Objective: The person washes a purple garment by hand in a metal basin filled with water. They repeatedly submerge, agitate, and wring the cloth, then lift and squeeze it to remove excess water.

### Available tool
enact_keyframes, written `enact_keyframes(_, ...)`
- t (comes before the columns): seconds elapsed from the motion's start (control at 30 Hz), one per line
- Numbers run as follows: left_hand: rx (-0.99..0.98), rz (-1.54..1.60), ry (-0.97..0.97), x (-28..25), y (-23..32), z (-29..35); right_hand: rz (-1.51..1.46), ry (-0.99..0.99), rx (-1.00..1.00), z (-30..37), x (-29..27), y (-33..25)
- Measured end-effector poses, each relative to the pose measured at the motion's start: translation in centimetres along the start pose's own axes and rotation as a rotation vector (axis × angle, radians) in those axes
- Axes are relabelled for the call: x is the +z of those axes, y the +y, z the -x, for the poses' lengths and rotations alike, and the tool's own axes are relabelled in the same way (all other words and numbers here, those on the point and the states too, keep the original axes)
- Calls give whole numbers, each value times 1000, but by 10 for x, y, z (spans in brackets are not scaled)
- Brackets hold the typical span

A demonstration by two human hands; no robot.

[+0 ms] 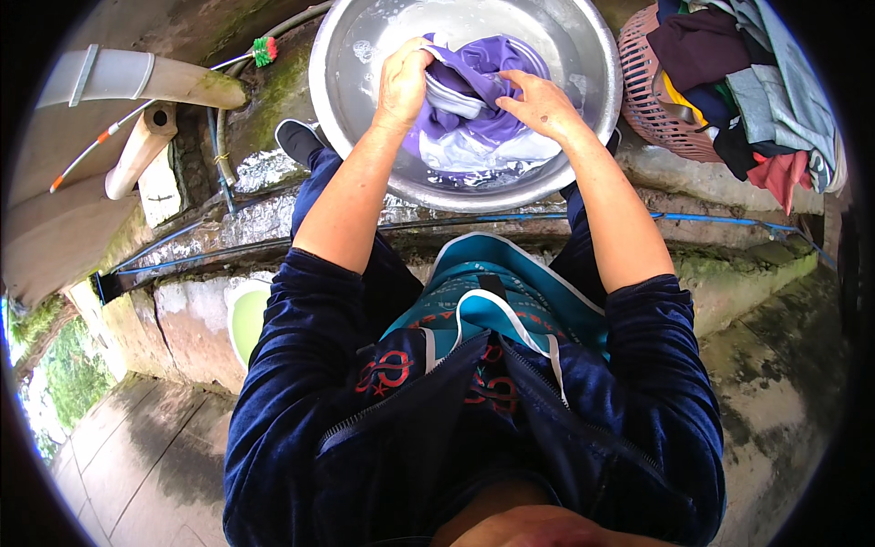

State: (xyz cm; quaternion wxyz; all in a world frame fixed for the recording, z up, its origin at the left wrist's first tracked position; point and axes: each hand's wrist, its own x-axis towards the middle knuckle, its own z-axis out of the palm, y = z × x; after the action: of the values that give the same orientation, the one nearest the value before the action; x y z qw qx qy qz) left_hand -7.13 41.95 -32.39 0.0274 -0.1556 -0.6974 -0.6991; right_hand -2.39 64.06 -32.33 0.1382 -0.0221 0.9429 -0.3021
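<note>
A purple garment [481,60] with pale grey or white parts lies bunched in a wide metal basin [437,193], partly in sudsy water. My left hand [403,84] is closed on a raised edge of it, at the garment's left side. On the right, my right hand [540,108] has thumb and forefinger on a fold of the same cloth, its other fingers partly hidden. Between the two hands the fabric is gathered and wet. Whitish cloth [497,150] spreads toward the near side of the basin.
Right of the basin, a pink plastic basket [649,87] overflows with clothes [770,105]. A blue hose [711,219] crosses the wet ledge. Large pipes [137,77] and a brush with red and green bristles [264,52] are at left. A light green basin [246,319] stands beside my left sleeve.
</note>
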Motion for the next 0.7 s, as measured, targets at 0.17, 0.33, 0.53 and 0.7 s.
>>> enact_keyframes(0.17,-110,42,122,-3,8,1,-39,0,-91,-4,9,-16)
enact_keyframes(0.33,-84,25,51,-6,7,7,-112,88,-107,-12,25,-28)
enact_keyframes(0.53,3,27,-51,-12,7,8,-657,45,-256,-20,32,-35)
enact_keyframes(0.7,216,-507,-60,-8,4,9,-529,-12,-122,-21,29,-36)
